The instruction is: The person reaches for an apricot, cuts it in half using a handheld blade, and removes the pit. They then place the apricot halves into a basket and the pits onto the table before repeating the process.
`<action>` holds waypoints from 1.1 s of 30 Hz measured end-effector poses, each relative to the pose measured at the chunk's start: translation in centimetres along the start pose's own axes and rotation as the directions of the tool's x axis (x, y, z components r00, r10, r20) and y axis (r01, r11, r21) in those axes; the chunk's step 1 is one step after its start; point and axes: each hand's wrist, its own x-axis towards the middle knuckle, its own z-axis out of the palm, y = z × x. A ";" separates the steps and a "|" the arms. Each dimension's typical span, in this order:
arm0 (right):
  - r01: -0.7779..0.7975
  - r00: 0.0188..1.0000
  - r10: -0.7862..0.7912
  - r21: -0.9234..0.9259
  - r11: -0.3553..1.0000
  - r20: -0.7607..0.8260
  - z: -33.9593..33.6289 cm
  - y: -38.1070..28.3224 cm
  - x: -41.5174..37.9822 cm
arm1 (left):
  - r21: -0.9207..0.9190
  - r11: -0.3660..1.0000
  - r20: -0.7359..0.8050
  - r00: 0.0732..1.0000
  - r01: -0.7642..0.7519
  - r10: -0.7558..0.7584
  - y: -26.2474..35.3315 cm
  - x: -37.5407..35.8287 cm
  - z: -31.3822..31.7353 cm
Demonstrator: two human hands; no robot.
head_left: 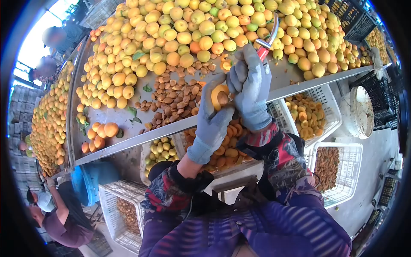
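My left hand [214, 118], in a grey glove, is wrapped round an opened apricot [220, 96] whose brown pit shows inside. Right beside it my right hand [252, 83], also gloved, grips red-handled pruning shears [262, 52], their curved blade pointing up and away. The fingers of my right hand are close to the apricot; whether they touch the pit I cannot tell. Both hands are over the metal table's front edge [171, 129]. Loose brown pits [175, 96] lie on the table left of my hands, with a large heap of whole apricots [205, 28] behind.
Below the edge are crates of apricot halves [306, 115] and small yellow-green fruit [162, 152]. White crates of pits [336, 171] stand right and lower left, a white bucket [361, 112] right, a blue bucket [92, 180] left. Other people [64, 218] are at the left.
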 end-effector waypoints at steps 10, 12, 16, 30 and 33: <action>-0.158 0.971 0.187 0.189 0.969 -0.150 -1.4 0.8 1.4 | -0.072 0.997 -0.051 0.998 0.018 -0.021 -0.5 0.0 0.5; -0.172 0.964 0.213 0.234 0.957 -0.159 -1.7 1.2 1.7 | -0.165 0.983 -0.113 0.988 0.084 -0.104 -0.8 -0.2 0.6; -0.201 0.949 0.268 0.333 0.921 -0.168 -2.6 2.2 2.1 | 0.072 0.996 -0.083 0.995 -0.043 0.049 -0.9 0.0 0.9; -0.080 0.986 0.104 0.185 0.980 -0.127 -4.1 0.7 2.6 | -0.433 0.891 -0.188 0.953 0.135 -0.236 1.7 1.8 -2.1; -0.124 0.986 0.134 0.104 0.987 -0.102 -4.3 0.3 2.3 | -0.439 0.861 -0.222 0.898 0.256 -0.380 1.7 1.8 -2.9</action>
